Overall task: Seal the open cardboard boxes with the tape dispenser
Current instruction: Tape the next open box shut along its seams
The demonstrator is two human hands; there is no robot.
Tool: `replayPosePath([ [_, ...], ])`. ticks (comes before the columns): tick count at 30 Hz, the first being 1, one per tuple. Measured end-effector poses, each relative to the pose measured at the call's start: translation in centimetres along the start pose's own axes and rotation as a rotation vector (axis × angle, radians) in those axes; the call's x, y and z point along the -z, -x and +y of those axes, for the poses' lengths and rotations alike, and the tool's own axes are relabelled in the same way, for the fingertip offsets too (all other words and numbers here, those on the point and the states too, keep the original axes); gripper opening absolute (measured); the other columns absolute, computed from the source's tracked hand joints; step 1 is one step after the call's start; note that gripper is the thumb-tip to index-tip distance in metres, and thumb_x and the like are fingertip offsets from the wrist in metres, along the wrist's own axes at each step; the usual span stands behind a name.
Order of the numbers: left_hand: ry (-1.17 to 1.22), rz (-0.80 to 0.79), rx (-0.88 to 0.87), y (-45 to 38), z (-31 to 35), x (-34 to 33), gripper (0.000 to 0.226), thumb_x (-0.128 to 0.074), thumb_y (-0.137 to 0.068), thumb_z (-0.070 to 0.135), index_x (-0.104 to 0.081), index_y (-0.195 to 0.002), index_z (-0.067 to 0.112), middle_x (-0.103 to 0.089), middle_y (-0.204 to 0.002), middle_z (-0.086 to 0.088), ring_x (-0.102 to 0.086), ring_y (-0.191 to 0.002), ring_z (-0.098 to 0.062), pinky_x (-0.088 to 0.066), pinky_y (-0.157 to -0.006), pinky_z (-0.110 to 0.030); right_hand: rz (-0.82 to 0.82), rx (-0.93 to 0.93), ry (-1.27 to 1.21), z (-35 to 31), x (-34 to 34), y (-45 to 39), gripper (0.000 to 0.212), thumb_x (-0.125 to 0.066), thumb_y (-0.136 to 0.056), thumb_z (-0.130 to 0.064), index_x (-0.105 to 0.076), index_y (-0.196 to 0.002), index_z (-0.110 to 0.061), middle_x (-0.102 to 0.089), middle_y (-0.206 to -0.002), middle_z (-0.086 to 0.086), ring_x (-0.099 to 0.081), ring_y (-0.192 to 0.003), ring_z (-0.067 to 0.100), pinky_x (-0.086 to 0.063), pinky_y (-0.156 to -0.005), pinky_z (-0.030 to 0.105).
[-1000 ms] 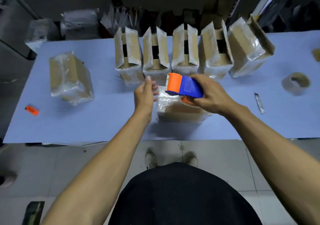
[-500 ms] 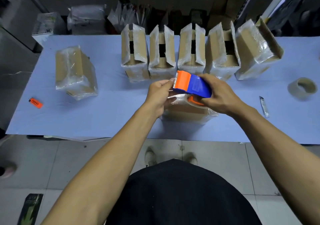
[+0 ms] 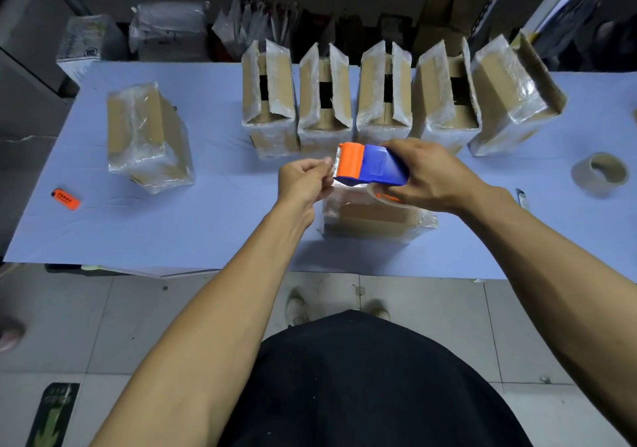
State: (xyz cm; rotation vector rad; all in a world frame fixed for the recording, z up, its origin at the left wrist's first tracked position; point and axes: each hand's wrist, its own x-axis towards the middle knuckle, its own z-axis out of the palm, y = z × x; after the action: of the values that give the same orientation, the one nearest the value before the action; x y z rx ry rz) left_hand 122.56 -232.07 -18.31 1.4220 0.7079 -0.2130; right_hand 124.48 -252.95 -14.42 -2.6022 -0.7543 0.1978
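Since a second ago, left hand [image 3: 303,181] has reached centre frame, fingertips pinching clear tape at the blue-and-orange plastic tape dispenser [image 3: 370,169], gripped by right hand [image 3: 434,178] above the tape-wrapped cardboard box [image 3: 375,221]. Tape may fold onto itself.

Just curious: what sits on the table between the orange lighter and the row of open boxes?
One plastic-wrapped box, seen from the head camera, between the lighter and the open boxes.

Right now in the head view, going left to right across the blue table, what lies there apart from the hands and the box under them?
Orange lighter → lone wrapped box → row of open boxes → tape roll.
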Motion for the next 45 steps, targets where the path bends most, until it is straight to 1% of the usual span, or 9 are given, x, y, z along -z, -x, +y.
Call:
replayPosePath([
  [7,0.082,0.096,0.195,-1.8,-4.4,2.7,0.010,-0.067,-0.095,0.014,-0.067,-0.088,0.007,-0.058,-0.074,-0.005,-0.052,-0.061,-0.011,-0.061,-0.071,-0.032,-0.059,0.008,0.156,0.8,0.5,0.9,0.040,-0.072,-0.078,-0.050,-0.051,-0.100,-0.023,-0.053,-0.086,-0.003,-0.052,-0.071,0.023,-0.039,-0.059,0.031],
  [11,0.156,0.105,0.317,-2.9,-5.5,0.8,0.010,-0.071,-0.092,0.017,-0.071,-0.099,0.010,-0.069,-0.090,-0.004,-0.054,-0.087,-0.019,-0.053,-0.073,-0.032,-0.058,-0.030,0.186,0.2,-0.2,0.0,0.043,-0.071,-0.076,-0.048,-0.055,-0.106,-0.021,-0.059,-0.091,0.001,-0.056,-0.076,0.025,-0.051,-0.063,0.037],
  [15,0.237,0.099,0.415,-3.3,-5.8,-0.4,0.026,-0.079,-0.084,0.022,-0.069,-0.104,0.009,-0.073,-0.115,-0.011,-0.063,-0.082,-0.020,-0.048,-0.059,-0.026,-0.014,-0.065,0.205,0.3,-0.5,-0.4,0.042,-0.070,-0.074,-0.047,-0.056,-0.103,-0.020,-0.060,-0.090,0.000,-0.057,-0.078,0.025,-0.047,-0.060,0.034],
  [19,0.136,-0.036,0.605,-2.6,-6.7,-1.0,0.079,-0.080,-0.070,0.058,-0.063,-0.127,0.007,-0.063,-0.131,-0.002,-0.057,-0.110,-0.019,-0.046,-0.090,-0.034,0.010,-0.082,0.268,0.2,-1.0,0.0,0.041,-0.071,-0.073,-0.045,-0.055,-0.100,-0.019,-0.060,-0.089,0.002,-0.057,-0.080,0.028,-0.036,-0.058,0.030],
  [23,0.036,0.201,0.400,-2.8,-7.1,-1.2,0.019,-0.063,-0.093,0.023,-0.066,-0.103,0.007,-0.062,-0.097,-0.010,-0.050,-0.070,-0.018,-0.042,-0.060,-0.024,0.029,-0.096,0.238,0.3,-0.7,0.3,0.042,-0.071,-0.074,-0.047,-0.056,-0.103,-0.021,-0.063,-0.091,0.002,-0.058,-0.080,0.027,-0.039,-0.061,0.029],
  [27,-0.094,0.113,-0.029,-2.2,-5.9,-1.8,0.037,-0.040,-0.106,0.042,-0.066,-0.095,0.019,-0.068,-0.100,-0.003,-0.058,-0.087,-0.013,-0.045,-0.077,-0.027,0.055,-0.101,0.224,0.6,-0.5,0.7,0.043,-0.071,-0.075,-0.046,-0.057,-0.107,-0.022,-0.065,-0.092,0.002,-0.058,-0.078,0.026,-0.039,-0.061,0.028],
  [32,-0.383,0.003,-0.174,-1.7,-5.9,-3.9,0.051,-0.028,-0.105,0.055,-0.064,-0.119,0.020,-0.067,-0.112,-0.004,-0.061,-0.103,-0.022,-0.049,-0.090,-0.036,0.049,-0.093,0.226,0.9,-0.4,0.5,0.045,-0.070,-0.075,-0.046,-0.057,-0.112,-0.024,-0.066,-0.093,0.001,-0.058,-0.079,0.025,-0.036,-0.061,0.027],
  [41,-0.362,0.146,-0.200,-2.5,-6.7,-4.5,0.039,-0.043,-0.106,0.038,-0.066,-0.098,0.008,-0.064,-0.088,-0.006,-0.052,-0.067,-0.009,-0.036,-0.048,-0.011,0.002,-0.044,0.257,2.4,0.6,2.3,0.061,-0.050,-0.072,-0.066,-0.053,-0.115,-0.022,-0.063,-0.092,0.005,-0.061,-0.084,0.034,-0.040,-0.060,0.031],
  [45,-0.377,0.144,-0.222,-2.0,-6.4,-4.6,0.038,-0.044,-0.106,0.037,-0.067,-0.107,0.006,-0.066,-0.097,-0.006,-0.056,-0.072,-0.011,-0.037,-0.046,-0.005,0.034,-0.079,0.254,3.4,1.8,4.4,0.052,-0.063,-0.077,-0.058,-0.052,-0.116,-0.025,-0.062,-0.091,0.004,-0.059,-0.083,0.032,-0.038,-0.060,0.031],
])
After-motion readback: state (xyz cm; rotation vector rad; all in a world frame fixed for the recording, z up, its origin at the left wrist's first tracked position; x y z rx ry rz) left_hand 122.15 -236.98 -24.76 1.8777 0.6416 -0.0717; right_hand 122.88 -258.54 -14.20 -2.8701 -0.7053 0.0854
